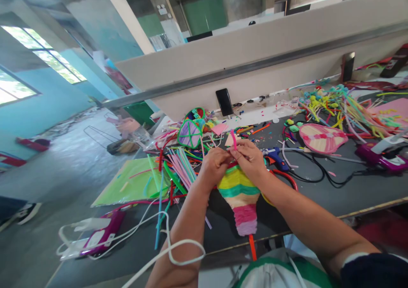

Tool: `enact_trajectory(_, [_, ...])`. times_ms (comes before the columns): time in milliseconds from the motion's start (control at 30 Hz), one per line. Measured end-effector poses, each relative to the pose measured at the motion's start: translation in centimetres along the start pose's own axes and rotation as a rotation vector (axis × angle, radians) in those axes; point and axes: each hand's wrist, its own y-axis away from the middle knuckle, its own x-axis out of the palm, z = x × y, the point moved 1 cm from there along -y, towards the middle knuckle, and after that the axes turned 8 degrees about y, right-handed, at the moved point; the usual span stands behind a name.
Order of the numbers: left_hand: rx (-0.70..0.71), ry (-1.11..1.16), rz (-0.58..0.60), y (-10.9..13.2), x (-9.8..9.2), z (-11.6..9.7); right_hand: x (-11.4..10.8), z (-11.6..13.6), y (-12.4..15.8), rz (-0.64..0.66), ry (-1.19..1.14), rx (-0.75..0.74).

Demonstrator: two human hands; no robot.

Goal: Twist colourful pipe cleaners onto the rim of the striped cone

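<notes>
A bright pink pipe cleaner [234, 141] stands up from between my fingertips. My right hand [251, 159] pinches it between thumb and fingers. My left hand [214, 168] is closed close beside it, and its fingertips meet the lower end, which is mostly hidden. Below both hands lies a striped, fuzzy craft piece [239, 191] in yellow, green, cream, pink and lilac, narrowing toward me. From its narrow end a flat orange-red strip [252, 247] hangs over the table edge. My hands cover part of its top.
A blue glue gun [278, 158] lies right of my hands. Pipe cleaners [183, 166] and a green sheet [127, 181] are at left. A pink oval craft piece [323, 138] sits at right. Purple power strips [103, 235] trail cords; a white cable [165, 245] crosses my left forearm.
</notes>
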Motion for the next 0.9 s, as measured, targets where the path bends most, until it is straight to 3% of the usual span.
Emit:
enact_trajectory(133, [-0.248,0.227,0.041,0.0,-2.2,-0.2,-0.9,-0.3,-1.0,-0.077,-0.063,0.082])
enact_trajectory(200, [-0.327,0.217,0.025,0.1,-3.3,-0.2,-1.2,-0.5,-1.1,-0.062,-0.028,0.086])
enact_trajectory(367, [-0.266,-0.049,0.041,0.4,-5.1,-0.3,-1.4,-1.1,-1.0,-0.012,0.145,0.107])
enact_trajectory(600, [-0.228,-0.173,0.028,1.0,-7.0,0.0,-0.9,-1.7,-0.8,0.018,0.235,0.166])
enact_trajectory(767, [-0.23,-0.214,0.034,1.2,-7.4,0.9,-0.9,-1.7,-0.8,-0.032,0.252,0.158])
enact_trajectory(900, [-0.293,-0.195,-0.029,1.1,-6.9,1.6,-0.6,-1.8,-0.7,-0.046,0.229,0.128])
